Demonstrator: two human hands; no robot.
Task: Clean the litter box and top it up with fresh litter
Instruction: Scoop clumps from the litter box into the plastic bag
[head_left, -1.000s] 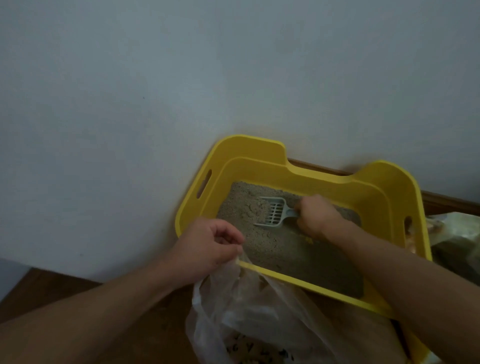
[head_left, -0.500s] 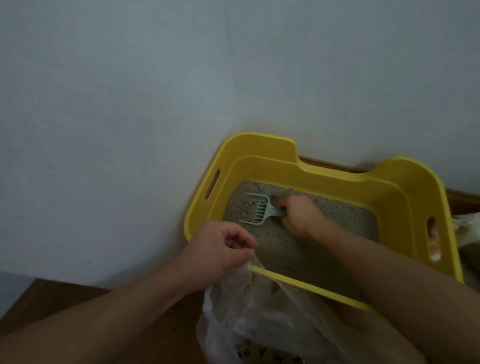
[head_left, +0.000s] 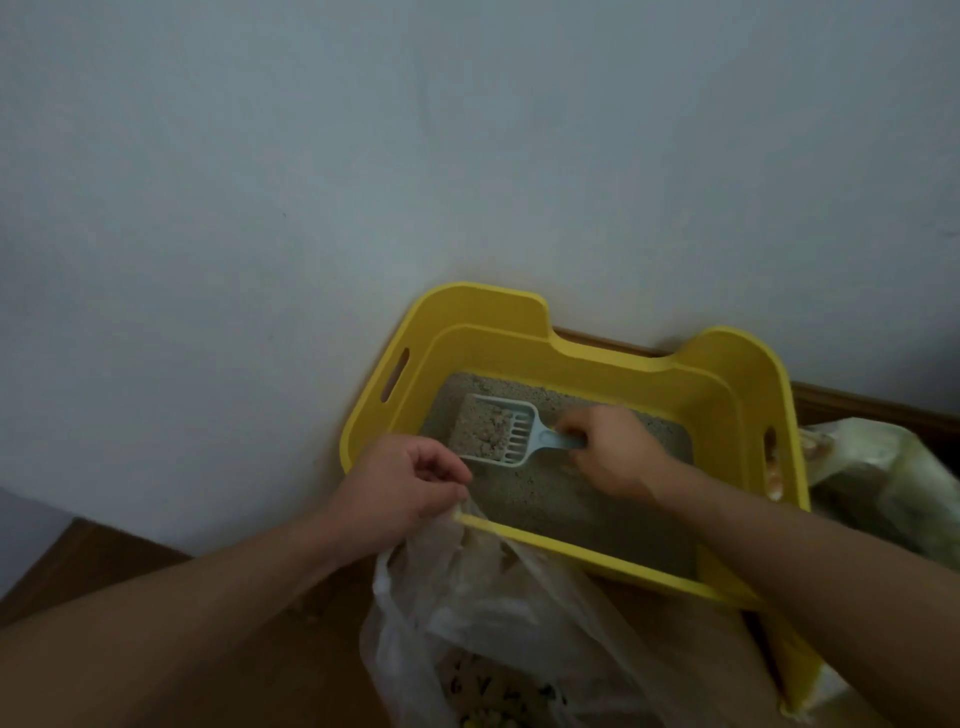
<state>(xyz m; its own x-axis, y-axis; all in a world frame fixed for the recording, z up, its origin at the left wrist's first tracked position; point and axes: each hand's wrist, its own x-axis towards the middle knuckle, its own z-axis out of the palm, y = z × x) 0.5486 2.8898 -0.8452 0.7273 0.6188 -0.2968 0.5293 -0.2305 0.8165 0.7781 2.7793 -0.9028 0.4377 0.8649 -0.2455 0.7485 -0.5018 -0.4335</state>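
Observation:
A yellow litter box (head_left: 644, 366) stands against the wall, with grey litter (head_left: 561, 504) covering its floor. My right hand (head_left: 613, 449) grips the handle of a pale blue slotted scoop (head_left: 519, 436). The scoop is lifted level over the left part of the box and carries a heap of litter clumps (head_left: 485, 434). My left hand (head_left: 410, 486) pinches the rim of a clear plastic bag (head_left: 498, 613) at the box's near left corner. The bag hangs open in front of the box.
A pale wall (head_left: 363, 182) rises right behind the box. Brown wooden floor (head_left: 104, 566) shows at the lower left. A second, crumpled plastic bag (head_left: 893, 467) lies to the right of the box, beside its side handle slot.
My right hand has dug the scoop through the litter at the far left and raised it, now loaded with clumps. My left hand kept holding the bag.

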